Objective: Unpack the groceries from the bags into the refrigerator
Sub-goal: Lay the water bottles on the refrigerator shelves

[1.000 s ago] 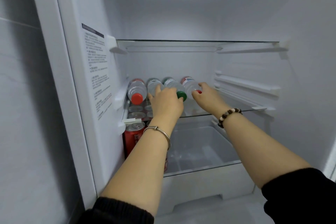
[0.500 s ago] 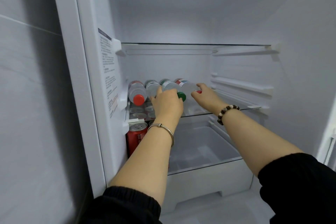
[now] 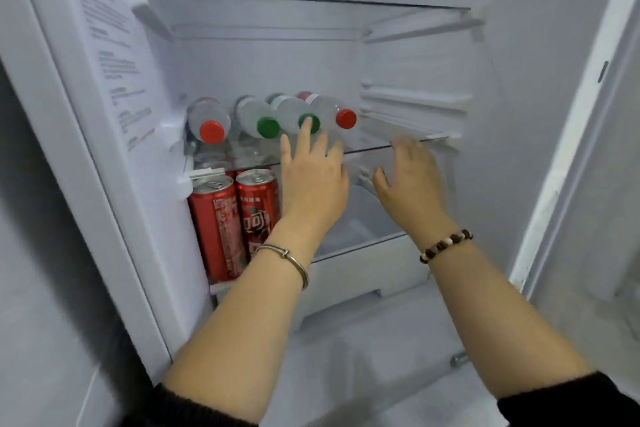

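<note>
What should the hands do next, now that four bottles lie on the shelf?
Probably draw both hands out and reach for the next item. The four bottles lie side by side on the glass shelf, caps forward; the left hand is open, a fingertip at a green cap, and the right hand is open, holding nothing.

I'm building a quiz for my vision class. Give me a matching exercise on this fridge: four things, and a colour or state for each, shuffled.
1 leftmost bottle
2 second bottle from left
3 red cans
4 right hand

a standing upright
b green cap
c open, holding nothing
d red cap

Pairs: 1-d, 2-b, 3-a, 4-c
</note>
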Available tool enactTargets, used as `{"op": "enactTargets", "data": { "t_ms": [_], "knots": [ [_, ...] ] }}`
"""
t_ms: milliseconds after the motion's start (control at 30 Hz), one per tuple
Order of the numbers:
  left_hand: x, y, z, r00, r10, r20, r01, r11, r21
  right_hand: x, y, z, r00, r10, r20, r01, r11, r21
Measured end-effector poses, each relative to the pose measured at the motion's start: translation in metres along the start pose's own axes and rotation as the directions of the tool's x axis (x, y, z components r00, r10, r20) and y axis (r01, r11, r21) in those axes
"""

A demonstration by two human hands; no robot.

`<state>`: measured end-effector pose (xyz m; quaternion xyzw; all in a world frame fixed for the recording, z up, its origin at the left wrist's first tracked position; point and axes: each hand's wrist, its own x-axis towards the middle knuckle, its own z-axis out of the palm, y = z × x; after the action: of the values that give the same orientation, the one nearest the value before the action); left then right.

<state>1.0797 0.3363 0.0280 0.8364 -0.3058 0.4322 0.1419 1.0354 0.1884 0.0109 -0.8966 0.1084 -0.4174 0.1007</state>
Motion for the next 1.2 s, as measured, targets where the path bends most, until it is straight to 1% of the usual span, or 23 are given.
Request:
{"op": "enactTargets", "data": {
  "t_ms": [100, 133, 200, 267, 300, 400, 500, 600, 667, 800, 867, 933, 1033, 1100, 1200],
  "knots": [
    [-0.034, 0.024, 0.018, 0.994, 0.105, -0.006, -0.105, 0.993, -0.046, -0.052, 0.027, 0.0, 1.0, 0.009, -0.012, -0.01, 0.998, -0.067],
    [-0.045, 0.034, 0.025, 0.991, 0.131, 0.019, -0.129, 0.989, -0.078, -0.07, 0.034, -0.001, 1.0, 0.029, 0.004, -0.028, 0.996, -0.082],
    [-0.068, 0.055, 0.04, 0.977, 0.191, 0.09, -0.178, 0.974, -0.141, -0.103, 0.05, -0.004, 0.991, 0.103, 0.082, -0.094, 0.989, -0.115],
    [-0.09, 0.077, 0.054, 0.953, 0.248, 0.173, -0.217, 0.96, -0.178, -0.135, 0.066, -0.008, 0.969, 0.188, 0.163, -0.163, 0.975, -0.153],
    [-0.1, 0.087, 0.06, 0.94, 0.27, 0.209, -0.231, 0.953, -0.195, -0.151, 0.073, -0.01, 0.957, 0.226, 0.181, -0.196, 0.966, -0.167],
    [-0.131, 0.117, 0.073, 0.905, 0.321, 0.28, -0.237, 0.926, -0.295, -0.199, 0.092, -0.02, 0.922, 0.313, 0.228, -0.274, 0.944, -0.187],
    [-0.16, 0.149, 0.079, 0.869, 0.378, 0.318, -0.234, 0.881, -0.41, -0.243, 0.109, -0.034, 0.898, 0.365, 0.246, -0.324, 0.926, -0.191],
    [-0.182, 0.186, 0.075, 0.831, 0.451, 0.325, -0.236, 0.815, -0.529, -0.277, 0.129, -0.054, 0.853, 0.456, 0.254, -0.388, 0.879, -0.275],
    [-0.19, 0.215, 0.069, 0.8, 0.506, 0.322, -0.261, 0.777, -0.574, -0.296, 0.147, -0.073, 0.816, 0.533, 0.224, -0.45, 0.828, -0.333],
    [-0.204, 0.279, 0.056, 0.741, 0.616, 0.269, -0.324, 0.678, -0.66, -0.334, 0.179, -0.124, 0.739, 0.655, 0.159, -0.549, 0.721, -0.422],
    [-0.213, 0.315, 0.043, 0.683, 0.673, 0.284, -0.348, 0.642, -0.683, -0.357, 0.194, -0.156, 0.698, 0.707, 0.114, -0.599, 0.665, -0.446],
    [-0.224, 0.358, 0.03, 0.606, 0.726, 0.325, -0.37, 0.619, -0.693, -0.383, 0.209, -0.193, 0.653, 0.755, 0.07, -0.636, 0.595, -0.491],
    [-0.245, 0.433, 0.0, 0.509, 0.79, 0.343, -0.411, 0.573, -0.71, -0.429, 0.232, -0.259, 0.565, 0.825, 0.003, -0.67, 0.461, -0.581],
    [-0.264, 0.488, -0.027, 0.452, 0.837, 0.307, -0.445, 0.51, -0.736, -0.464, 0.245, -0.311, 0.504, 0.862, -0.054, -0.7, 0.371, -0.611],
    [-0.296, 0.57, -0.076, 0.399, 0.901, 0.17, -0.497, 0.368, -0.785, -0.52, 0.257, -0.392, 0.417, 0.893, -0.17, -0.749, 0.231, -0.621]
  ]
}}
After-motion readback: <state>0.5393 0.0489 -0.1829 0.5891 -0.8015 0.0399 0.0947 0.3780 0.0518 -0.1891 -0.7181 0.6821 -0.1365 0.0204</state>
